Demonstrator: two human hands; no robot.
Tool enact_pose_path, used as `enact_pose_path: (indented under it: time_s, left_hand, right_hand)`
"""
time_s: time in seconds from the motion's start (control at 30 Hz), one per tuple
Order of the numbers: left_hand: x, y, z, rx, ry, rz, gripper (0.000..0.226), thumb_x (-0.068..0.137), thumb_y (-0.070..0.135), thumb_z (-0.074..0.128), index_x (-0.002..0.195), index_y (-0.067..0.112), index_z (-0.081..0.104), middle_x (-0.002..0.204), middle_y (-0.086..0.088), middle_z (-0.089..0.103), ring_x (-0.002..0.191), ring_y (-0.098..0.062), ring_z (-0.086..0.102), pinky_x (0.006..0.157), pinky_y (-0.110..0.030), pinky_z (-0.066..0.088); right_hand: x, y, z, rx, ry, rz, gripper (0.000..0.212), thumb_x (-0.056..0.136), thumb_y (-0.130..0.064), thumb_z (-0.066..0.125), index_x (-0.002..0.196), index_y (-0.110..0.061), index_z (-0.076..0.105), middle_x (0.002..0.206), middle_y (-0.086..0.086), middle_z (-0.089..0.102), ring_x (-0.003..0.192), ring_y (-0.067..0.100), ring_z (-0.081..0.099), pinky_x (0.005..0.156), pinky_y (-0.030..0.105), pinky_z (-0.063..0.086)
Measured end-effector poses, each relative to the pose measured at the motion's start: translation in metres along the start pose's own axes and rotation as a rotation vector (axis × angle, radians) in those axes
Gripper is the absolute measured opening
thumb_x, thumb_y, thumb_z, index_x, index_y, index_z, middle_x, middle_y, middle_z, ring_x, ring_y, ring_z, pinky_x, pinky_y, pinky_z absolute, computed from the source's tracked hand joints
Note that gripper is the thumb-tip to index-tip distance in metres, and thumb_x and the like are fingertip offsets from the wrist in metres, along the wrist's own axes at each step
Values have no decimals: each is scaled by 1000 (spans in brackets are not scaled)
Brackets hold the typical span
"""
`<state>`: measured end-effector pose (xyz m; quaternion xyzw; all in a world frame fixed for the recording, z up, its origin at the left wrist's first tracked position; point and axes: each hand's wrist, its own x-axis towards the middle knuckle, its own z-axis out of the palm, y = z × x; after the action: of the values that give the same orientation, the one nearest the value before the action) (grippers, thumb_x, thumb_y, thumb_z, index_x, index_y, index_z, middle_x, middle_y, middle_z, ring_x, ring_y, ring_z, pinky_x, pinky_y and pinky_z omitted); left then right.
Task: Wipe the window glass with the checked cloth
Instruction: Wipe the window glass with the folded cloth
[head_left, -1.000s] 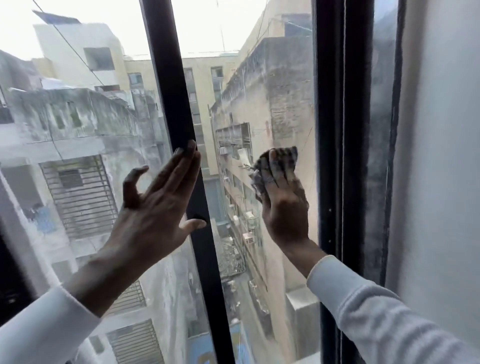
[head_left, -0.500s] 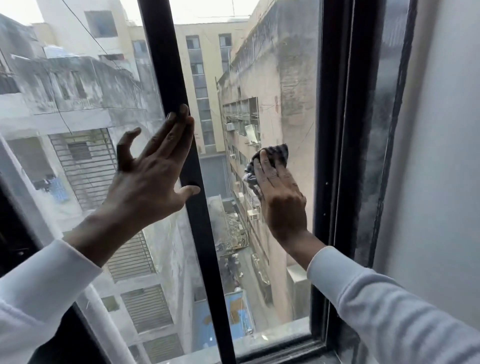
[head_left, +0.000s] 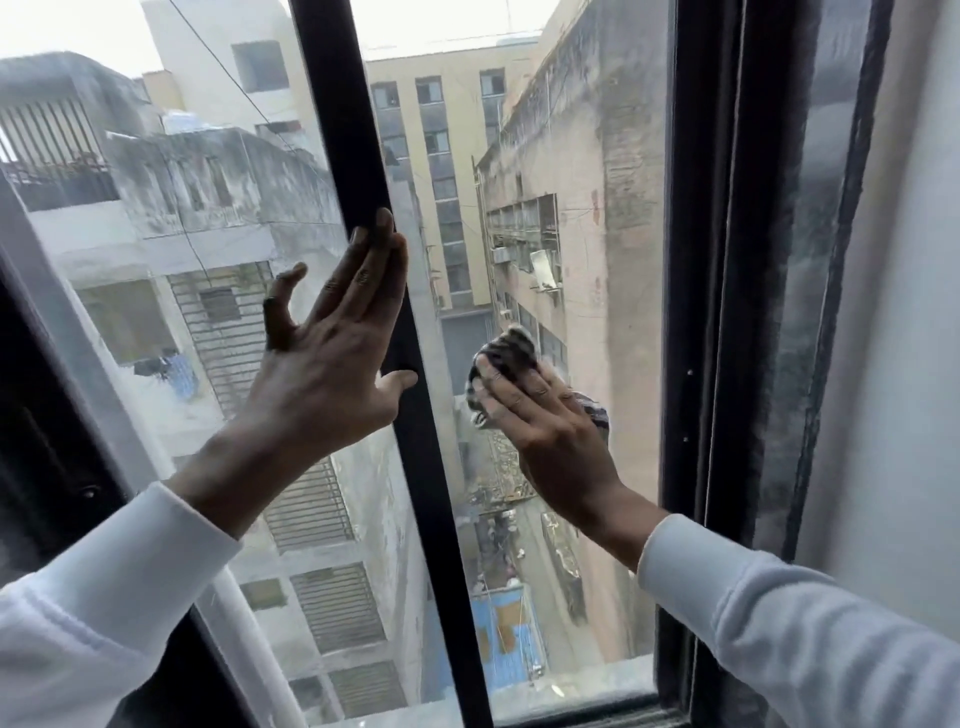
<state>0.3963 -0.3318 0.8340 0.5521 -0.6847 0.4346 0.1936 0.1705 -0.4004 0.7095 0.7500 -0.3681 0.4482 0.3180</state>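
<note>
The window glass (head_left: 587, 249) fills the right pane between two black frame bars. My right hand (head_left: 545, 421) presses the bunched checked cloth (head_left: 501, 358) flat against that pane, near its left side at mid height. The cloth shows above my fingertips and a little beside my knuckles. My left hand (head_left: 332, 358) lies open with its fingers spread, its fingertips resting on the black middle bar (head_left: 363, 156) and its palm over the left pane (head_left: 171, 218).
A thick black frame (head_left: 727, 312) borders the right pane, with a grey wall (head_left: 904, 364) beyond it. The sill (head_left: 571, 706) runs along the bottom. A dark frame edge (head_left: 47, 441) slants at the far left. Buildings and an alley show through the glass.
My right hand has slid the cloth down and to the left on the right pane. The view has tilted lower, bringing the sill into sight. My left hand stays on the middle bar.
</note>
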Motion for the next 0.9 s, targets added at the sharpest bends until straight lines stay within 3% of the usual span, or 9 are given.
enact_pose_path:
  time_s: [0.07, 0.2, 0.37, 0.5, 0.53, 0.6, 0.7, 0.8, 0.9]
  left_hand:
    - [-1, 2, -1, 7, -12, -1, 126, 89, 55, 71, 178, 20, -10, 187, 4, -20, 173, -9, -9, 131, -51, 9]
    - [-1, 0, -2, -21, -26, -9, 125, 90, 56, 71, 178, 22, -12, 186, 6, -23, 172, -7, -10, 132, -52, 9]
    - [0, 3, 2, -19, -14, -12, 130, 87, 54, 74, 178, 22, -13, 186, 6, -22, 174, -13, -6, 133, -54, 10]
    - [-2, 2, 2, -43, -17, -30, 131, 86, 53, 76, 178, 22, -12, 186, 6, -20, 174, -16, -4, 134, -54, 8]
    - [-1, 3, 3, -45, -18, -30, 131, 86, 52, 76, 178, 22, -11, 186, 6, -20, 174, -16, -5, 134, -54, 8]
    - [-1, 5, 2, -54, -14, -30, 130, 85, 50, 76, 178, 21, -11, 187, 4, -19, 174, -16, -6, 134, -55, 10]
    - [-2, 6, 2, -62, 15, -41, 130, 83, 50, 78, 179, 20, -5, 188, 5, -14, 174, -14, 0, 133, -54, 14]
    - [-2, 3, 4, -80, 13, -44, 131, 82, 50, 79, 179, 22, -5, 188, 7, -13, 174, -16, 3, 131, -52, 14]
    - [-3, 1, 4, -134, -5, -44, 132, 83, 46, 79, 178, 23, -10, 187, 8, -17, 174, -15, -1, 131, -49, 9]
  right_hand:
    - [14, 16, 3, -2, 16, -128, 62, 98, 11, 53, 157, -8, 59, 170, 10, 50, 156, 36, 50, 127, 55, 45]
    - [19, 23, -6, 32, 213, 550, 63, 106, 6, 56, 166, -6, 42, 178, 14, 34, 167, 38, 27, 137, 51, 28]
    - [39, 17, 7, -18, 71, -88, 69, 104, 3, 57, 168, -17, 43, 180, 5, 34, 169, 29, 26, 137, 52, 27]
    - [22, 30, -2, 7, 244, 595, 64, 111, -8, 59, 170, -11, 36, 182, 12, 26, 169, 37, 21, 133, 59, 32]
    - [4, 10, 3, -2, 194, 582, 71, 107, -3, 61, 171, -13, 33, 183, 10, 22, 170, 36, 17, 134, 60, 31]
    - [-17, -23, 18, -29, -11, 178, 88, 95, 3, 68, 172, -20, 33, 184, 2, 18, 172, 30, 7, 135, 59, 28]
    - [35, -6, 19, -124, -22, -219, 71, 105, -12, 65, 169, -26, 39, 181, -2, 30, 170, 25, 19, 135, 54, 29]
    - [65, 33, 3, -92, 183, 169, 54, 117, -34, 47, 169, -25, 40, 180, 6, 32, 169, 32, 26, 136, 54, 28]
    - [13, 7, 9, 69, 308, 701, 53, 114, -24, 57, 166, -15, 47, 179, 14, 29, 168, 43, 22, 132, 63, 33]
